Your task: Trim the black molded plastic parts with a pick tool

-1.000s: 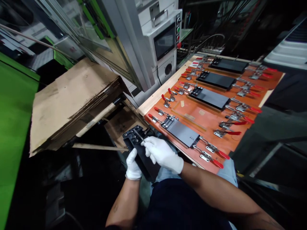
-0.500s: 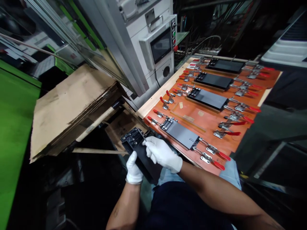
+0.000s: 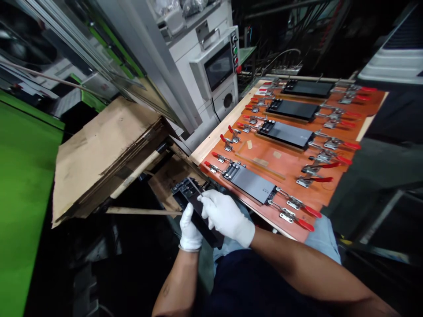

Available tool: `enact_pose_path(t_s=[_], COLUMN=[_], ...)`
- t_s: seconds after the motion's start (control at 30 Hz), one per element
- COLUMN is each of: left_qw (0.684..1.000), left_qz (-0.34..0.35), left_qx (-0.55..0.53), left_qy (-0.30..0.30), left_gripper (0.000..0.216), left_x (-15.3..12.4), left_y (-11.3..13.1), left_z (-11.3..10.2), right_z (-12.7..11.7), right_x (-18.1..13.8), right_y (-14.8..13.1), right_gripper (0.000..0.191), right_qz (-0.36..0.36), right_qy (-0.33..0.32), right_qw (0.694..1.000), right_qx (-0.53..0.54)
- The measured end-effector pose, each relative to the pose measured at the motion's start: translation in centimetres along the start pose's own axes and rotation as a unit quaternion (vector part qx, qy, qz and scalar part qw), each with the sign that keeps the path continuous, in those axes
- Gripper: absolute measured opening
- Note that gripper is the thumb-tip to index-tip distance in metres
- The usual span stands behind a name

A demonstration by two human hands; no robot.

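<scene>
Both my hands wear white gloves. My left hand (image 3: pixel 190 231) grips the near left edge of a long black plastic part (image 3: pixel 194 207) held over my lap, beside the board. My right hand (image 3: pixel 226 215) is closed on a thin metal tool (image 3: pixel 195 187) whose tip rests on the ribbed far end of that part. To the right lies an orange fixture board (image 3: pixel 291 169) with red-handled toggle clamps (image 3: pixel 306 224) and several similar black parts (image 3: pixel 251 182) clamped in rows; one row between them holds no part.
A stack of flattened cardboard (image 3: pixel 105 149) lies at the left, over a wooden slat (image 3: pixel 142 211). A white machine cabinet with a screen and buttons (image 3: pixel 220 66) stands behind the board. A green surface (image 3: pixel 23 189) fills the far left. Dark floor lies below.
The view drifted slightly; my hands and the black part stay together with only small shifts. The tool tip remains on the part's far end.
</scene>
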State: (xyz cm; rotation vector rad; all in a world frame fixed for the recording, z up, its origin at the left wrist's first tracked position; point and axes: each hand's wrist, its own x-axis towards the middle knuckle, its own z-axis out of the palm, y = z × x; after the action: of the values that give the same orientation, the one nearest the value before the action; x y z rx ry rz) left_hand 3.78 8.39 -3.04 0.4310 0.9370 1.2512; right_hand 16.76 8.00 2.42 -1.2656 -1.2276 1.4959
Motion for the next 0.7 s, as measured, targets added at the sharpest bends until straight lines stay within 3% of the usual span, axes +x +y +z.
enact_pose_path(t_s=[0.1, 0.17, 0.23, 0.4, 0.5, 0.63, 0.7], left_qw=[0.999, 0.999, 0.998, 0.998, 0.998, 0.999, 0.999], left_qz=[0.007, -0.002, -0.012, -0.007, 0.006, 0.026, 0.026], left_qx=[-0.008, -0.019, -0.038, -0.055, -0.056, -0.04, -0.027], left_qy=[0.037, 0.045, 0.041, 0.02, 0.008, 0.008, 0.009], left_gripper=[0.022, 0.022, 0.023, 0.029, 0.032, 0.03, 0.028], left_x=[-0.1, -0.1, -0.1, 0.1, -0.1, -0.2, -0.2], left_y=[-0.2, -0.2, -0.1, 0.2, 0.5, 0.7, 0.6], left_z=[-0.3, -0.5, -0.6, -0.6, -0.6, -0.5, -0.4], right_z=[-0.4, -0.7, -0.7, -0.3, -0.2, 0.0, -0.1], right_x=[1.0, 1.6, 1.8, 2.4, 3.2, 3.4, 3.5], right_y=[0.8, 1.3, 1.6, 2.2, 2.7, 2.9, 2.8], right_gripper=[0.022, 0.021, 0.021, 0.03, 0.031, 0.032, 0.027], right_qz=[-0.073, -0.062, -0.051, -0.133, -0.089, -0.156, -0.134], right_qy=[0.058, 0.066, 0.07, 0.045, 0.056, 0.062, 0.062], right_qw=[0.968, 0.953, 0.947, 0.925, 0.932, 0.935, 0.943], right_qx=[-0.233, -0.29, -0.308, -0.354, -0.346, -0.313, -0.3])
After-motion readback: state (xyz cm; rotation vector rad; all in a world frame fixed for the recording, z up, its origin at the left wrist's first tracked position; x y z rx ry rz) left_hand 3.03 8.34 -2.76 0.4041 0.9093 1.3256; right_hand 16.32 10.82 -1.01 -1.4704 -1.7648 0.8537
